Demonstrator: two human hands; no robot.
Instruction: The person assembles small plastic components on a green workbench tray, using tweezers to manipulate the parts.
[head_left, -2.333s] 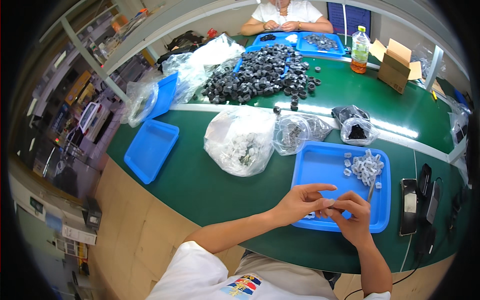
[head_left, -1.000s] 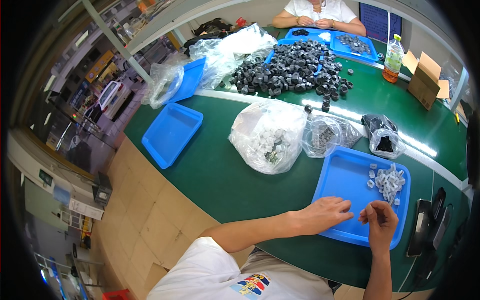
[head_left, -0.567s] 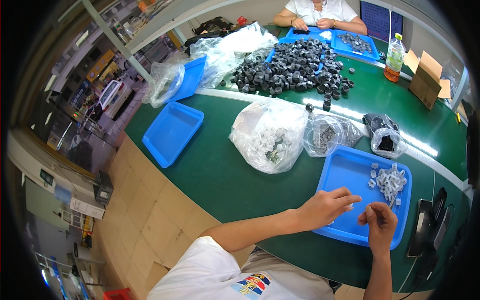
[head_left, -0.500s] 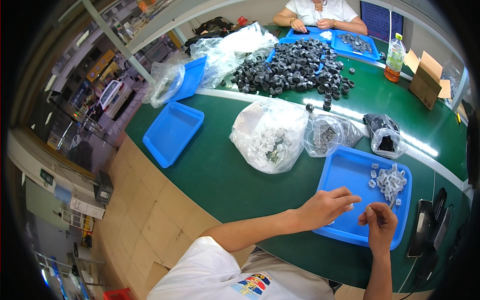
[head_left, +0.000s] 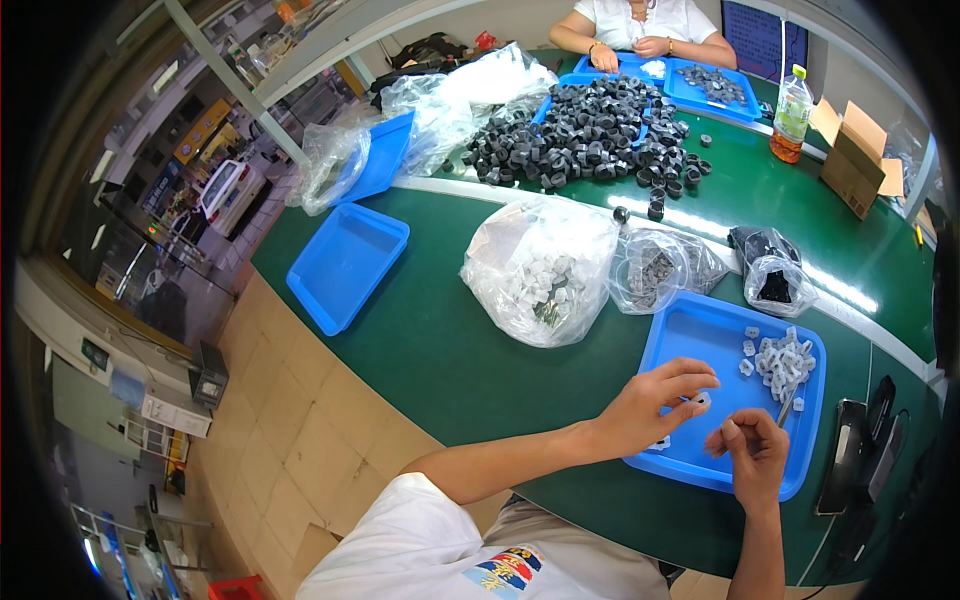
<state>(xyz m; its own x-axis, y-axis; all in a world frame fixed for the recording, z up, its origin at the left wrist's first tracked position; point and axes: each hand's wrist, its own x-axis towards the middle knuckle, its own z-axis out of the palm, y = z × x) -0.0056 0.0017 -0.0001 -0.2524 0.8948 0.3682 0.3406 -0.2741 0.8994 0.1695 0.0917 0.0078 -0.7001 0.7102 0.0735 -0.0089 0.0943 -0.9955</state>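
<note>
Pinching a white piece (head_left: 703, 399) in the left hand (head_left: 662, 397) over a tray (head_left: 690, 340).
Holding the right hand (head_left: 752, 450) curled nearby, with unclear grip.

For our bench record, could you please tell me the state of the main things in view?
Left hand, pinching small white part
Right hand, curled, grip unclear
Tray under hands, holding white parts
Large translucent bag, holding white pieces
Cardboard box, flaps open
Bottle, capped, orange liquid showing
</note>
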